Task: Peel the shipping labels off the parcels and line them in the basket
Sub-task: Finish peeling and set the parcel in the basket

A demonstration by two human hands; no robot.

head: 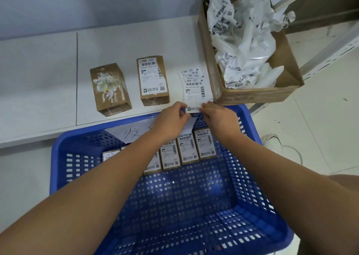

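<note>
Left hand and right hand are both pinching the near edge of a label, one at each lower corner, over the far rim of the basket. The label is lying on the table atop a small stack of similar sheets, just beside the carton of crumpled backing waste. Judged from the frame, it is thin, light and limp, likely tacky underneath and prone to curling or tearing; holding it by both corners is keeping it flat. Two parcels are standing on the table to the left, the right one carrying a part-lifted label. A row of labelled boxes is lining the basket's far end.
</note>
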